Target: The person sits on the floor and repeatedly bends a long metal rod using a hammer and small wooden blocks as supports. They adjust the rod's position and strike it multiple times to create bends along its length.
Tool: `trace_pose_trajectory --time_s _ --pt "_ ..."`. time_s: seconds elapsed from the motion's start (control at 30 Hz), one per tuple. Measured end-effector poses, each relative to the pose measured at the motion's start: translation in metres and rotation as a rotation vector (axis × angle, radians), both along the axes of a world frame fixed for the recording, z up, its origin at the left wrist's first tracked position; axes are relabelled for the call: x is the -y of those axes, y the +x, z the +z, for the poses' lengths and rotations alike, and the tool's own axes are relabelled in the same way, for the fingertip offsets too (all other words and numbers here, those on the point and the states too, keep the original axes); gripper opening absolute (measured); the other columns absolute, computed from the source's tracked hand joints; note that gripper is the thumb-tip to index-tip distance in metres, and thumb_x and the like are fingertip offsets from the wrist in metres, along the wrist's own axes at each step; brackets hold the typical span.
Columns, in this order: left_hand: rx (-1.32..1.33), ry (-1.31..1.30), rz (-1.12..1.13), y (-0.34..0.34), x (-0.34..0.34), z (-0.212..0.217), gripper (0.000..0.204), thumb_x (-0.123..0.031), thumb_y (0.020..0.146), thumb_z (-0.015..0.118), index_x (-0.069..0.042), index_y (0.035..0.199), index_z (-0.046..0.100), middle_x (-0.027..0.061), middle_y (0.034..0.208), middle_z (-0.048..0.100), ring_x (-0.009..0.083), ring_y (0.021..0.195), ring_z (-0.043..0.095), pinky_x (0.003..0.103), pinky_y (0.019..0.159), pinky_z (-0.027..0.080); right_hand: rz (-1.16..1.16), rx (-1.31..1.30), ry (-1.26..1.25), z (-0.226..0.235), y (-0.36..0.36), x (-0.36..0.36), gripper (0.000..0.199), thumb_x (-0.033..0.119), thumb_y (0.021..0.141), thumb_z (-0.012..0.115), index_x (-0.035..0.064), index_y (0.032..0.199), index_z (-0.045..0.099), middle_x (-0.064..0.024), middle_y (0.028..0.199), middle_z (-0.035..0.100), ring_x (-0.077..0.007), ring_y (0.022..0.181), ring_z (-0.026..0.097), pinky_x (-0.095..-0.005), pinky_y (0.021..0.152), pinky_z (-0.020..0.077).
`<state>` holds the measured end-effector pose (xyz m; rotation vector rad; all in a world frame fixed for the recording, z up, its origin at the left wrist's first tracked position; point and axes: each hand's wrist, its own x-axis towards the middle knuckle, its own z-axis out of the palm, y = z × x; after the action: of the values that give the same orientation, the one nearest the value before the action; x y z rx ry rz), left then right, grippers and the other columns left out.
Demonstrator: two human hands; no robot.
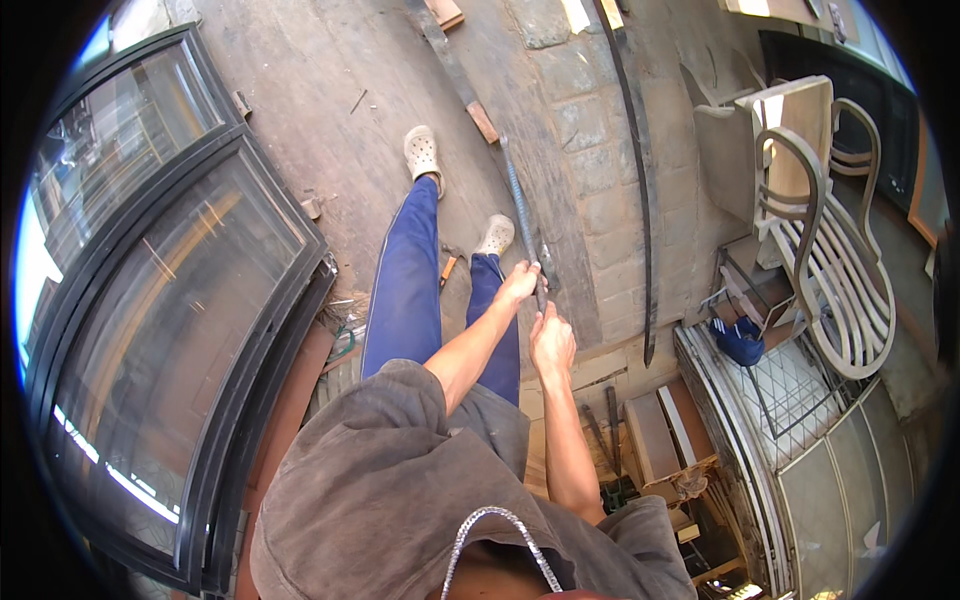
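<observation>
My left hand and my right hand are closed close together on the dark near end of a long clamp-like tool. From that grip a blue-grey threaded rod runs away from me along the floor. A reddish-brown wood block lies at the rod's far end, in line with a grey bar. My right hand is the nearer of the two, its thumb along the dark end. What my fingers wrap around is partly hidden. My feet, in beige clogs, stand left of the rod.
Dark-framed glass panels lean at the left. A long black strip lies on the paving. A curved wooden chair stands at the right, near a blue cap-like item and a metal lattice frame. Wood scraps crowd the lower right.
</observation>
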<state>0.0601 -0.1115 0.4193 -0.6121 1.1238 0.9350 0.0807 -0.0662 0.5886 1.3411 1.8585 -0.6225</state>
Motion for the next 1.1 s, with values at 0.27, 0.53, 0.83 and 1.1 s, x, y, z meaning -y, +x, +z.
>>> trace_pose_trajectory --time_s 0.27,0.53,0.83,1.1 --pt "-0.046 0.006 -0.085 -0.050 0.000 0.037 0.029 -0.026 0.101 0.042 0.002 0.109 0.046 0.0102 0.077 0.060 0.0189 0.062 0.061 0.035 0.060 0.052 -0.102 0.032 -0.019 0.032 -0.069 -0.001 0.033 0.017 0.092 0.053 -0.0002 0.119 0.058 -0.0280 0.092 0.065 -0.0463 0.084 0.063 -0.0527 0.073 0.0494" --pt "0.024 0.245 -0.047 -0.118 -0.006 0.079 0.062 -0.039 0.098 0.048 0.003 0.140 0.030 0.0141 0.112 0.060 0.0234 0.102 0.059 0.037 0.084 0.049 -0.298 -0.190 0.098 0.055 -0.096 -0.010 0.032 0.015 0.092 0.052 -0.0014 0.118 0.060 -0.0298 0.098 0.064 -0.0446 0.096 0.062 -0.0485 0.083 0.0478" --pt "-0.099 0.262 0.015 -0.151 -0.036 0.068 0.066 -0.037 0.097 0.049 0.007 0.143 0.028 0.0176 0.116 0.060 0.0211 0.101 0.060 0.033 0.078 0.048 -0.305 -0.323 0.121 0.053 -0.136 -0.034 0.033 0.016 0.092 0.052 0.0010 0.121 0.060 -0.0285 0.102 0.064 -0.0436 0.099 0.061 -0.0474 0.085 0.0476" --pt "-0.105 0.211 -0.039 -0.171 -0.029 0.070 0.046 -0.036 0.099 0.047 0.005 0.121 0.049 0.0093 0.092 0.065 0.0158 0.084 0.062 0.031 0.076 0.050 -0.331 -0.309 0.074 0.045 -0.130 -0.022 0.034 0.019 0.091 0.055 0.0005 0.119 0.061 -0.0269 0.102 0.065 -0.0412 0.099 0.063 -0.0456 0.085 0.0479"
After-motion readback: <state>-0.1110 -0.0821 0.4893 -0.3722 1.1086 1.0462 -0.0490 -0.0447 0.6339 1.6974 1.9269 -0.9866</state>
